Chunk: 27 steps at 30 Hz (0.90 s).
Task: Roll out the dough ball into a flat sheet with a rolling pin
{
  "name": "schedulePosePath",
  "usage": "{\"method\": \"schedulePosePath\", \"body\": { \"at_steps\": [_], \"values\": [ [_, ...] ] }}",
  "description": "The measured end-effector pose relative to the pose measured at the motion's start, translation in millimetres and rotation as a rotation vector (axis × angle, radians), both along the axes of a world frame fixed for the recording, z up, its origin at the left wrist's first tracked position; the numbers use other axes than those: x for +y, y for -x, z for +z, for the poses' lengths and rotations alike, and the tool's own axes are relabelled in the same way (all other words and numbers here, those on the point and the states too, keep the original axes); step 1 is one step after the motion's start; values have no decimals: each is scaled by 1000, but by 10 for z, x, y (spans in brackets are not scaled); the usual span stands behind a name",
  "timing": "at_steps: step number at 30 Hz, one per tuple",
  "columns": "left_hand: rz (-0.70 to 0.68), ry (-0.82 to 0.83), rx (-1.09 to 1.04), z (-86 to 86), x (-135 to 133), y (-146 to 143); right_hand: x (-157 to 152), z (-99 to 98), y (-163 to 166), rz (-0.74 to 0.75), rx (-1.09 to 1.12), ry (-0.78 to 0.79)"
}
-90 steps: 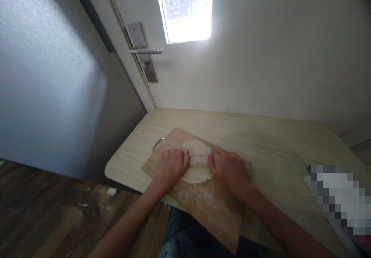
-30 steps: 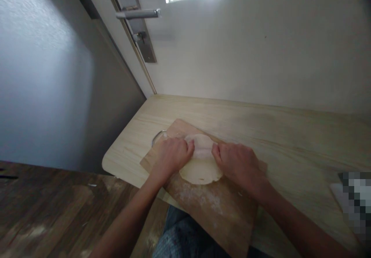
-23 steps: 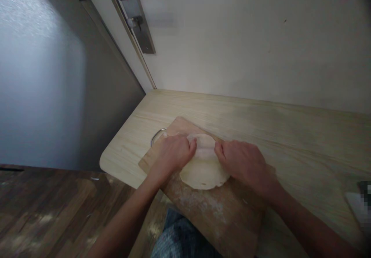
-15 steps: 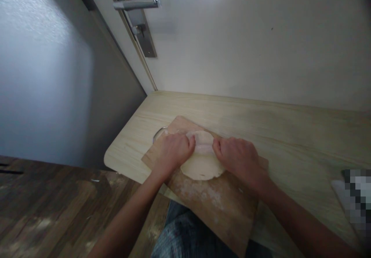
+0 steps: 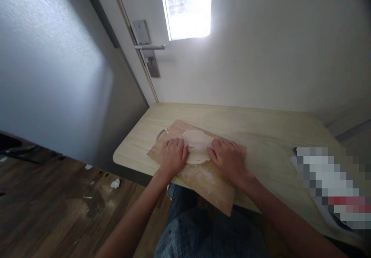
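A flat, pale round of dough (image 5: 199,159) lies on a wooden cutting board (image 5: 216,190) dusted with flour. Across the dough runs a light, floury bar that looks like a rolling pin (image 5: 197,146); its ends are hidden under my hands. My left hand (image 5: 174,155) is closed over the left end, fingers pointing away from me, thumb inward. On the other end my right hand (image 5: 227,156) is closed too, its thumb turned in toward the middle. How tightly the fingers curl is hard to see.
The board rests at an angle on a light wooden table (image 5: 278,134), one corner past the front edge. A metal ring handle (image 5: 161,134) shows at its far left. Behind stands a white door with a lever handle (image 5: 150,47). A blurred-out item (image 5: 327,184) lies at right.
The camera view has tilted upward, showing more of the door window. My hands have gone from tight fists to fingers stretched further forward over the bar.
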<state>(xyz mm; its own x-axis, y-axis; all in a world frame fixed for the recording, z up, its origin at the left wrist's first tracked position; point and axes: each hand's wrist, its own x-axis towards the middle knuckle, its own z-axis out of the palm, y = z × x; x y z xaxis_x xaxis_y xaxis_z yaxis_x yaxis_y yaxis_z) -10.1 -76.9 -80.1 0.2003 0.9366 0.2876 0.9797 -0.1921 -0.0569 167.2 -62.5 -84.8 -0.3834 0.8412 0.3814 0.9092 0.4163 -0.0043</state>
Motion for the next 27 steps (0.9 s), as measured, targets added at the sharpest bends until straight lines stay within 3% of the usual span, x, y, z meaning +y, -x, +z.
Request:
{"method": "schedulePosePath", "body": {
  "at_steps": [8,16,27],
  "values": [
    [-41,84,55,92,-39,151,-58,-1,-87,17,-46,-12],
    [177,88,74,-30,136,68,93,35,-2,-73,-121,125],
    [217,292,112,37,346,71,300,130,70,-99,-150,260]
  ]
}}
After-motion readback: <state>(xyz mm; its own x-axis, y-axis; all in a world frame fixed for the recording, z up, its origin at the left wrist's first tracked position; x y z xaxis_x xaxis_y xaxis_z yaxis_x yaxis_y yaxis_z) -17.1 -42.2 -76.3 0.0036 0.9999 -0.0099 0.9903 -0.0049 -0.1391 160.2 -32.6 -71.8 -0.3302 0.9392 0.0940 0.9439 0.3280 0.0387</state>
